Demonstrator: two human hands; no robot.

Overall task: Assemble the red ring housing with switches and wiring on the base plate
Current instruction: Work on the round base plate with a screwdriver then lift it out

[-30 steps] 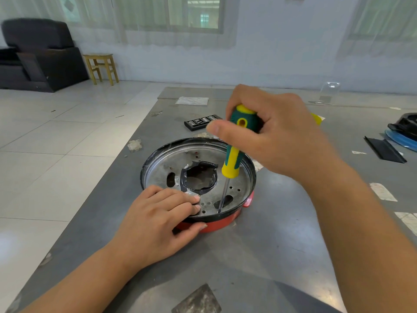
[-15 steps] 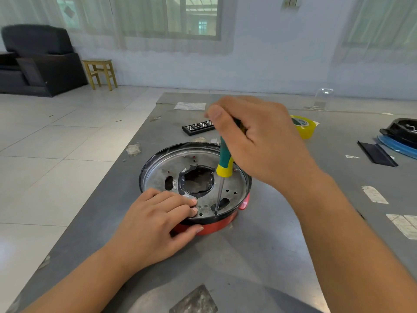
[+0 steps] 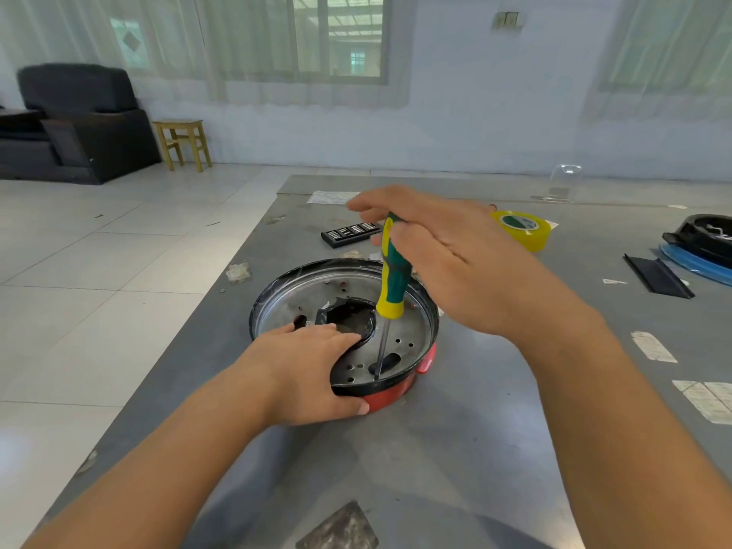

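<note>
A person's two bare forearms reach over a grey table (image 3: 455, 449). Near the middle sits the red ring housing (image 3: 390, 394), only a short curve of red showing at its near edge; a round metal base plate (image 3: 412, 330) with a dark rim covers the rest. The plate has small holes, an oblong slot and a ragged dark opening at its centre.

The left hand (image 3: 305, 374) lies across the near-left rim, fingers bent over the plate and thumb pressed against the red side, holding the assembly. It hides that part of the rim and some of the centre opening.

The right hand (image 3: 447, 255) holds a green and yellow screwdriver (image 3: 392, 279) nearly upright, fingers loosely wrapped round the top of its handle. The thin shaft reaches down to the plate beside the oblong slot; whether the tip sits in a screw is too small to tell.

Further back lie a black bit case (image 3: 350, 233) and a yellow tape roll (image 3: 523, 229). At the right edge a black and blue object (image 3: 701, 247) is cut off
</note>
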